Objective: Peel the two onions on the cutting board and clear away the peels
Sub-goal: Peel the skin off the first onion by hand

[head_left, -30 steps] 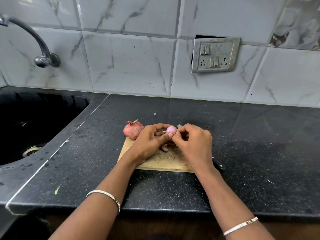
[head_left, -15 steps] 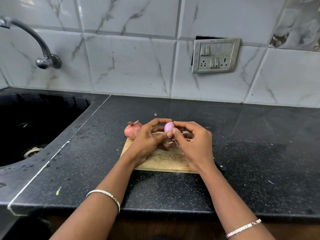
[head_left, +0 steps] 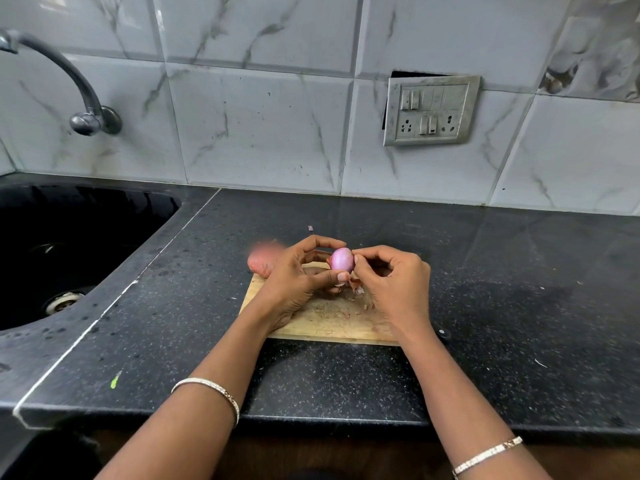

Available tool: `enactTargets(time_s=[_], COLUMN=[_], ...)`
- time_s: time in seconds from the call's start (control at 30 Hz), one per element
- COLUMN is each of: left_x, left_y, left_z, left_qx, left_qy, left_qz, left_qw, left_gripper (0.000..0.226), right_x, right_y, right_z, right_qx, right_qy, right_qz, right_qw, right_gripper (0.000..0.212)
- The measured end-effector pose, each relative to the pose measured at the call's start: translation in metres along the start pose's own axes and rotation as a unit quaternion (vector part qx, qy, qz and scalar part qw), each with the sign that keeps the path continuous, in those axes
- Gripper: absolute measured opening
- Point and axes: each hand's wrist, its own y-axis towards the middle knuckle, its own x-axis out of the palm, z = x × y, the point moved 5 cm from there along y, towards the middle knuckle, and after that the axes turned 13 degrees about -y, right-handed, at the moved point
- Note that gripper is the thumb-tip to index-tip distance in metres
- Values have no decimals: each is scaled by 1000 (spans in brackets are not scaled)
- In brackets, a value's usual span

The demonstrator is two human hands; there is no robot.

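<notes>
The pink onion (head_left: 342, 260) is held just above the far part of the cutting board (head_left: 322, 325), between both hands. The left hand (head_left: 294, 282) grips it with the thumb under the lower end and the curled fingers arched over the top. The right hand (head_left: 393, 285) has its fingers curled in, with the fingertips pinched against the onion's right side; whether a strip of skin lies between them cannot be told. The visible surface is smooth, glossy and pale purple, egg-shaped, so this bulb appears close to fully peeled. To finish the step well, rotate the bulb with the left hand and pull any leftover skin toward the root end with the right, keeping pressure light because the bare surface is likely slippery. Small papery peel scraps (head_left: 358, 289) lie on the board under the hands. The second onion (head_left: 262, 262), blurred and partly hidden behind the left hand, sits at the board's far left corner in dry reddish skin and appears unpeeled. The board is pale scored wood. It rests on a black speckled countertop (head_left: 346, 379), with a dark sink (head_left: 79, 237) to the left.
</notes>
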Motion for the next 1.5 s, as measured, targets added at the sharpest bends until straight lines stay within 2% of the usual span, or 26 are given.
enactTargets(time_s=[0.1, 0.2, 0.63, 0.73, 0.8, 0.9, 1.3, 1.5], left_x=[0, 0, -1, -2, -2, -1, 0, -1], left_y=[0, 1, 0, 1, 0, 0, -1, 0], left_z=[1, 1, 1, 1, 1, 3, 1, 2], left_qx=[9, 14, 11, 16, 19, 17, 11, 24], left_qy=[0, 5, 17, 14, 15, 13, 25, 35], left_qz=[9, 17, 23, 26, 25, 28, 19, 27], left_qw=[1000, 1000, 1000, 999, 999, 999, 999, 999], left_gripper=[48, 49, 54, 52, 51, 51, 52, 51], right_x=[1, 3, 1, 5, 5, 4, 2, 1], right_y=[-1, -1, -1, -3, -4, -5, -3, -7], right_z=[-1, 0, -1, -3, -4, -5, -2, -8], right_qx=[6, 6, 1, -3, -21, -44, -49, -36], right_qy=[23, 29, 5, 25, 13, -3, -45, 2], right_qz=[-15, -34, -21, -36, -41, -33, -19, -38], right_qw=[1000, 999, 1000, 999, 999, 998, 998, 999], right_gripper=[7, 12, 8, 14, 18, 12, 16, 11])
